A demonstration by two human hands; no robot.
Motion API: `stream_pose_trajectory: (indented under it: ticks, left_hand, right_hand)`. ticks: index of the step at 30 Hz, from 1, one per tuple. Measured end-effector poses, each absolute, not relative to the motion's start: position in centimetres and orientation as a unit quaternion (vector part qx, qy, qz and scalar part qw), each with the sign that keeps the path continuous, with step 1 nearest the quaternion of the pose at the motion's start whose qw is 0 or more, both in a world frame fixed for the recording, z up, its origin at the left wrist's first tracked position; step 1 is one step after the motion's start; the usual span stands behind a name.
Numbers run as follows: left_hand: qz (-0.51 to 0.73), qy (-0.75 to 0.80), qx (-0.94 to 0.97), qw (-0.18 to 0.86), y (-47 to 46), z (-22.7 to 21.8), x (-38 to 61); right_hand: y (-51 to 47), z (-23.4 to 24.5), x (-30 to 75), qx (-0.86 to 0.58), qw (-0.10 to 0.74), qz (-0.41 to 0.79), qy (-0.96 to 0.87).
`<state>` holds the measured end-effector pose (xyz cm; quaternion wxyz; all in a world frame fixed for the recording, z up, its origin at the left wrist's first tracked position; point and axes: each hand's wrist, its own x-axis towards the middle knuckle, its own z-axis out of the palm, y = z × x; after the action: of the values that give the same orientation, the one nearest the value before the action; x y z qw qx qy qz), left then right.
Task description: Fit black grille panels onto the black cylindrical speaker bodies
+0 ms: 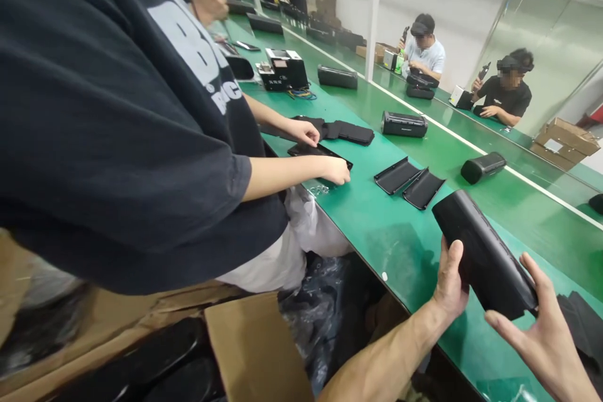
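A long black speaker housing (485, 254), smooth and rounded, is tilted above the green table. My left hand (452, 279) grips its left side, thumb along the near edge. Around its lower right end, my right hand (541, 320) has thumb and fingers spread to either side; the contact is partly hidden. Two curved black panels (398, 174) lie side by side on the table beyond. To the left, a co-worker's hands (334, 169) are at a flat black part (325, 152).
The co-worker in a dark T-shirt (141, 138) stands close on my left. Black speakers (404, 124) sit along the green conveyor (452, 154). Dark sheets (581, 333) lie at the right. An open cardboard box (259, 345) is below the table edge. People work across the line.
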<state>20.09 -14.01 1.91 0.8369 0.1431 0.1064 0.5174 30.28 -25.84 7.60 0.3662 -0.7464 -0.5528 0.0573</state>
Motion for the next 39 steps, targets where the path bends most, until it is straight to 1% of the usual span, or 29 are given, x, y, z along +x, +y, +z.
stream_pose_trajectory:
  ticks: [2, 4, 6, 7, 8, 9, 11, 12, 13, 14, 15, 16, 19, 21, 23, 24, 25, 26, 27, 29, 30, 31, 32, 34, 39]
  left_hand:
    - [0.499, 0.098, 0.162, 0.846, -14.3, 2.1, 19.7]
    - [0.494, 0.083, 0.193, 0.844, -14.4, 2.3, 19.3]
    - [0.512, 0.080, 0.262, 0.814, -14.1, 2.4, 18.8]
    - [0.536, 0.092, 0.323, 0.775, -13.7, 2.4, 18.4]
    - [0.566, 0.109, 0.403, 0.711, -13.3, 2.3, 18.0]
    - [0.597, 0.123, 0.496, 0.618, -12.7, 2.2, 17.6]
    - [0.632, 0.120, 0.673, 0.365, -11.5, 2.1, 16.6]
    - [0.631, 0.105, 0.731, 0.236, -10.9, 2.1, 16.2]
    - [0.620, 0.087, 0.769, 0.129, -10.4, 2.1, 15.8]
    - [0.604, 0.073, 0.792, 0.051, -10.0, 2.2, 15.6]
    - [0.588, 0.068, 0.806, 0.002, -9.8, 2.2, 15.5]
    - [0.572, 0.069, 0.817, -0.025, -9.7, 2.1, 15.4]
    - [0.532, 0.071, 0.843, -0.049, -10.0, 1.4, 15.6]
    - [0.525, 0.069, 0.847, -0.056, -10.3, 0.8, 15.7]
    - [0.513, 0.060, 0.855, -0.044, -10.1, 0.4, 15.3]
    - [0.498, 0.058, 0.865, -0.018, -9.7, 0.4, 14.8]
    - [0.480, 0.067, 0.874, 0.030, -9.0, 0.5, 14.2]
    - [0.461, 0.090, 0.877, 0.103, -8.3, 0.7, 13.4]
    - [0.436, 0.124, 0.869, 0.201, -7.4, 0.9, 12.5]
    - [0.357, 0.183, 0.804, 0.438, -6.0, 1.4, 10.7]
    - [0.315, 0.193, 0.756, 0.541, -5.6, 1.6, 10.0]
    - [0.283, 0.192, 0.710, 0.616, -5.4, 1.8, 9.4]
    - [0.267, 0.184, 0.676, 0.661, -5.5, 1.9, 9.1]
    - [0.283, 0.184, 0.644, 0.687, -6.2, 2.1, 8.7]
    - [0.331, 0.210, 0.640, 0.661, -8.2, 2.4, 8.6]
  right_hand:
    - [-25.7, 6.5, 30.7, -0.721, 0.373, 0.019, -0.583]
    - [-25.4, 5.9, 32.2, -0.685, 0.382, 0.021, -0.619]
    - [-25.5, 6.0, 34.4, -0.675, 0.374, 0.045, -0.635]
    - [-25.6, 6.3, 35.4, -0.683, 0.365, 0.065, -0.629]
    - [-25.8, 6.8, 36.3, -0.693, 0.360, 0.097, -0.617]
    - [-26.0, 7.4, 37.0, -0.697, 0.364, 0.140, -0.602]
    - [-26.6, 8.9, 37.1, -0.680, 0.405, 0.231, -0.566]
    - [-26.8, 9.5, 36.5, -0.668, 0.427, 0.257, -0.553]
    - [-26.9, 10.1, 35.7, -0.667, 0.441, 0.261, -0.541]
    - [-26.8, 10.5, 34.6, -0.680, 0.447, 0.244, -0.528]
    - [-26.6, 10.6, 33.6, -0.702, 0.442, 0.216, -0.514]
    - [-26.3, 10.6, 32.6, -0.726, 0.434, 0.189, -0.499]
    - [-25.5, 9.9, 30.6, -0.764, 0.423, 0.160, -0.460]
    - [-25.6, 9.1, 30.3, -0.768, 0.422, 0.176, -0.448]
    - [-26.0, 8.4, 30.6, -0.758, 0.442, 0.211, -0.431]
    - [-26.3, 8.1, 30.9, -0.747, 0.458, 0.230, -0.423]
    - [-26.6, 7.7, 31.3, -0.734, 0.475, 0.247, -0.418]
    - [-27.1, 7.2, 31.7, -0.721, 0.487, 0.258, -0.419]
    - [-27.5, 6.6, 32.2, -0.710, 0.495, 0.261, -0.427]
    - [-28.2, 5.4, 33.2, -0.698, 0.494, 0.244, -0.458]
    - [-28.5, 4.7, 33.6, -0.693, 0.488, 0.233, -0.478]
    - [-28.7, 4.0, 33.9, -0.687, 0.481, 0.225, -0.496]
    - [-28.8, 3.4, 34.1, -0.682, 0.476, 0.223, -0.509]
    - [-28.7, 2.4, 34.2, -0.673, 0.475, 0.236, -0.515]
    - [-28.9, 2.4, 33.3, -0.655, 0.505, 0.310, -0.470]
